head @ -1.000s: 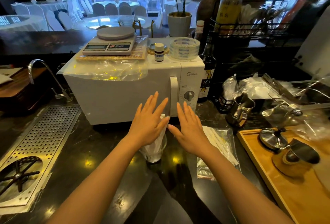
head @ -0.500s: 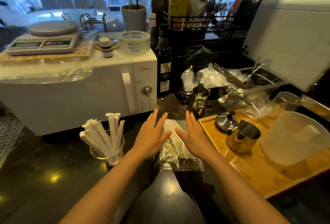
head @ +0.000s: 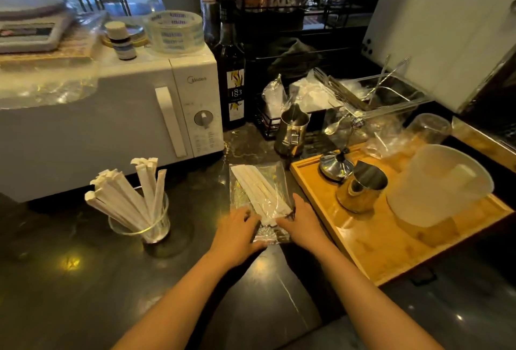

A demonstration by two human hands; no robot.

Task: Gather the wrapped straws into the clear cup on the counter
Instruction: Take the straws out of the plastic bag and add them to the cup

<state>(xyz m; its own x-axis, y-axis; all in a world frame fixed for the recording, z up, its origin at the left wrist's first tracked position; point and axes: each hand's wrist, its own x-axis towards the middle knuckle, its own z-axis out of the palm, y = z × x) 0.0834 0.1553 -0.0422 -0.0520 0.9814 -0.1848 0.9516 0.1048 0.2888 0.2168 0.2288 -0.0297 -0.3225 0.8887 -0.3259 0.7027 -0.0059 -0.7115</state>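
Observation:
A clear cup stands on the dark counter left of centre, holding several white wrapped straws that lean left and up. To its right lies a clear plastic bag with more wrapped straws inside, pointing away from me. My left hand curls its fingers over the bag's near left corner. My right hand grips the bag's near right end, at the straws' tips. The bag stays flat on the counter.
A white microwave stands behind the cup. A wooden tray sits right of the bag, carrying a steel pitcher and a frosted jug. A dark bottle and another steel pitcher stand behind the bag.
The view swung right and down. Both hands moved from open, hovering flat above the counter, down onto the bag's near end, and their fingers closed on it.

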